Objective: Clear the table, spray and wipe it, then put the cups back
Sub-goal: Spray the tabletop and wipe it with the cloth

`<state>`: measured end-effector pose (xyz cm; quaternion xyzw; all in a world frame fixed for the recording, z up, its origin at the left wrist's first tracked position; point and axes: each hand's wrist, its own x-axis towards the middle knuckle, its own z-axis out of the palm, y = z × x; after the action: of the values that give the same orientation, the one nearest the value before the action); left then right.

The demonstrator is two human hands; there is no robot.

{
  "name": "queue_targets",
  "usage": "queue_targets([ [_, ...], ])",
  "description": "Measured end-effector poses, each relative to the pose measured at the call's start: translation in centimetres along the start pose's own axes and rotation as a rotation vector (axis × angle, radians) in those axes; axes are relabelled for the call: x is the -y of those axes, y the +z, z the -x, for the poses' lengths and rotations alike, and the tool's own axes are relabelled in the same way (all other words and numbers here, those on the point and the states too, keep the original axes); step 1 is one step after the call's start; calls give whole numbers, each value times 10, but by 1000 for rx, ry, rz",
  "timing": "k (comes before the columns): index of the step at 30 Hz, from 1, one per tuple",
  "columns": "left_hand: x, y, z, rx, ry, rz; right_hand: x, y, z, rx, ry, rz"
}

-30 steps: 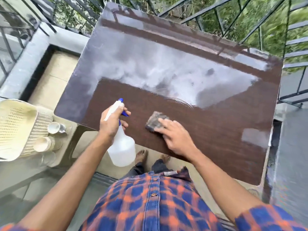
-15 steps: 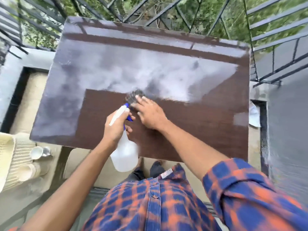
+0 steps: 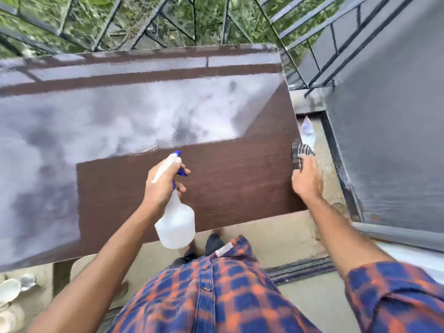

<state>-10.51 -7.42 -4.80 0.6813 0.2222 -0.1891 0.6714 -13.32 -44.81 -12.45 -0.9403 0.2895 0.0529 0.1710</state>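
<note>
The dark brown table (image 3: 240, 183) fills the middle of the view, its top glossy and reflecting the sky. My left hand (image 3: 163, 186) grips a white spray bottle (image 3: 176, 222) with a blue nozzle, held over the table's near edge. My right hand (image 3: 306, 181) presses a dark striped cloth (image 3: 300, 152) at the table's right edge. White cups (image 3: 9, 288) lie at the lower left, off the table, only partly in view.
A black metal railing (image 3: 168, 22) runs behind the table with greenery beyond. A grey wall (image 3: 389, 131) stands close on the right. A crumpled plastic piece (image 3: 307, 131) lies on the floor beside the table's right edge. My feet show under the near edge.
My right hand has swept the cloth from the table's middle to its right edge. The view has swung right, so the cups have slid to the lower left corner. The spray bottle stays in my left hand.
</note>
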Motion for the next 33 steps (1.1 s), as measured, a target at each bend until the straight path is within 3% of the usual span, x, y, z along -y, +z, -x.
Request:
queue_targets([
  [5, 2, -1, 4, 38, 2, -33, 7, 41, 114, -175, 210, -117],
  [8, 4, -11, 10, 31, 8, -31, 49, 67, 160, -131, 182, -143],
  [13, 16, -37, 18, 7, 36, -19, 114, 89, 187, 88, -366, -16],
  [17, 26, -55, 25, -13, 39, -14, 154, 104, 207, 190, -606, 4],
  [20, 33, -67, 30, -26, 24, -19, 124, 97, 208, 218, -780, -6],
  [22, 34, -71, 31, -12, 14, -29, 82, 83, 199, 160, -731, -26],
  [27, 28, -74, 29, 20, 38, -40, -9, 41, 145, -10, -320, -53],
  [33, 12, -58, 14, 44, 40, -49, -32, 23, 99, -54, -133, -57],
])
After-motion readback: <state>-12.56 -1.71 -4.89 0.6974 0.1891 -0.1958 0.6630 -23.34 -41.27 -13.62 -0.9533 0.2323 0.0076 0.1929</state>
